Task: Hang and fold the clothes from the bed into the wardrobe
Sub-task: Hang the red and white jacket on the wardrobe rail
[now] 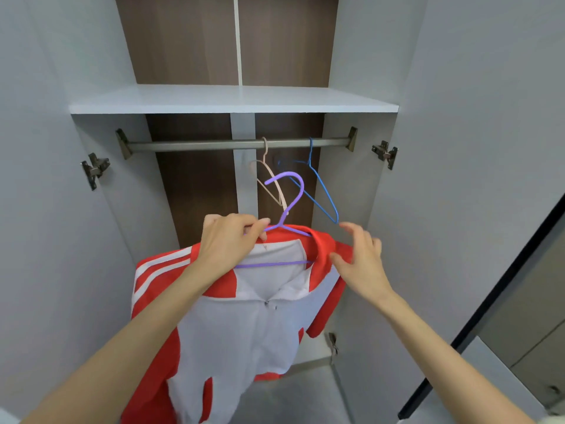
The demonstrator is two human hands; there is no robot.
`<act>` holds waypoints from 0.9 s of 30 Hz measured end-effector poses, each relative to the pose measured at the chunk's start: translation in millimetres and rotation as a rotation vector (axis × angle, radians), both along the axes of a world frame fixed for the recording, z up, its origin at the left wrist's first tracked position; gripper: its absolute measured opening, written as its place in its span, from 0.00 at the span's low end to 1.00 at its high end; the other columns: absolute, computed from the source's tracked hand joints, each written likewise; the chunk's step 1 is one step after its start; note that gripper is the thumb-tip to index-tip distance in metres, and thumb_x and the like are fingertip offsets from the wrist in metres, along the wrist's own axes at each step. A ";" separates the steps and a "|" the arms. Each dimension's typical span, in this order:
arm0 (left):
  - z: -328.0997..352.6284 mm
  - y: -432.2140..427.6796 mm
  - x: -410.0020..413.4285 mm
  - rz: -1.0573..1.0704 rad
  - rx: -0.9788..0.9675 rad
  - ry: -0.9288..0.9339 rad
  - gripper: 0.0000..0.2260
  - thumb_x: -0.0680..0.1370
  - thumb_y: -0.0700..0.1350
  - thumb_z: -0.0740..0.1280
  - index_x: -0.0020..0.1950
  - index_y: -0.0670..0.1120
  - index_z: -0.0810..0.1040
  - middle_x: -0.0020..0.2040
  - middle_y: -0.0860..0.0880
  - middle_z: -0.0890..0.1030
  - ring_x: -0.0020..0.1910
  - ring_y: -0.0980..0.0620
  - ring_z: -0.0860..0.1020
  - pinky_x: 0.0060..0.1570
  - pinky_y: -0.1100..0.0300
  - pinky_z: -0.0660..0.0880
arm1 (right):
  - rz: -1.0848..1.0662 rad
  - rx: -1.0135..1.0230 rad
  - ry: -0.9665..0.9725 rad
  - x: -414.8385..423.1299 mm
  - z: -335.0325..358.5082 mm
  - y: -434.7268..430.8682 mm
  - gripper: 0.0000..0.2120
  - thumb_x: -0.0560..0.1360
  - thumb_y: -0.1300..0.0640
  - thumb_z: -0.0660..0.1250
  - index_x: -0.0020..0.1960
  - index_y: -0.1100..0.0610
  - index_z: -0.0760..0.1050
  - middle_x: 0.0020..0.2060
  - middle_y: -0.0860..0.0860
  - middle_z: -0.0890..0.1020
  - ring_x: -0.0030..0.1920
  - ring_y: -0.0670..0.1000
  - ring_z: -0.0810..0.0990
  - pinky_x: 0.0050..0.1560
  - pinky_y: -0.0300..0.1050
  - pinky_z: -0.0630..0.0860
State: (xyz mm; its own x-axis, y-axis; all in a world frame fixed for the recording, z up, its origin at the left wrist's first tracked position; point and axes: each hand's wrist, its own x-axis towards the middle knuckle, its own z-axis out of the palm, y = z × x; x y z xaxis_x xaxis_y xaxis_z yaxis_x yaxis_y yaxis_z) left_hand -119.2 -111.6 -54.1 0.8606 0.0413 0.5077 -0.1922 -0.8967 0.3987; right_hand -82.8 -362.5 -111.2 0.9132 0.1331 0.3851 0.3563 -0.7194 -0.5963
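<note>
Your left hand [232, 237] grasps the purple hanger [286, 213] carrying the red-and-white jacket [238, 332] below the rail [198, 145]. Your right hand [360, 258] is released, fingers spread, beside the collar.

A grey metal rail [195, 145] spans the open wardrobe [195, 194] between two angled brackets [123, 142], just under a white shelf [232, 99]. Two hangers hook over the rail's right half: a beige hanger [264, 149] and, to its right, a blue wire hanger [311, 156].

Bright, even indoor light, no harsh glare. Soft shadow sits under the shelf [232, 99]. Wide-angle bend bows lines at the frame edges; detail slightly soft throughout.
</note>
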 end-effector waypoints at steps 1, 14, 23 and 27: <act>1.1 -0.4 0.0 0.004 0.013 0.023 0.18 0.79 0.57 0.62 0.34 0.52 0.80 0.29 0.59 0.75 0.34 0.56 0.75 0.55 0.54 0.69 | 0.064 0.023 -0.098 -0.5 8.3 3.9 0.22 0.76 0.55 0.66 0.68 0.50 0.68 0.61 0.43 0.72 0.61 0.49 0.65 0.58 0.38 0.59; -10.7 11.8 -11.4 0.025 0.032 0.096 0.15 0.78 0.58 0.62 0.37 0.51 0.78 0.41 0.55 0.73 0.45 0.55 0.72 0.54 0.57 0.61 | 0.159 0.392 0.551 6.6 24.3 30.4 0.23 0.78 0.50 0.66 0.28 0.52 0.63 0.25 0.48 0.64 0.27 0.45 0.62 0.27 0.36 0.60; -17.6 16.0 -7.8 0.030 -0.059 0.024 0.15 0.77 0.55 0.66 0.42 0.45 0.85 0.61 0.51 0.68 0.56 0.58 0.62 0.54 0.56 0.63 | 0.135 0.277 0.143 8.0 12.4 10.9 0.04 0.80 0.54 0.62 0.47 0.52 0.73 0.45 0.45 0.79 0.48 0.47 0.77 0.51 0.39 0.71; -11.1 13.5 -4.4 0.031 -0.182 0.038 0.13 0.77 0.53 0.67 0.38 0.47 0.83 0.59 0.52 0.70 0.56 0.56 0.67 0.56 0.56 0.61 | 0.448 0.204 0.189 -5.1 27.7 1.7 0.10 0.82 0.46 0.57 0.46 0.44 0.76 0.44 0.38 0.80 0.46 0.37 0.76 0.52 0.34 0.70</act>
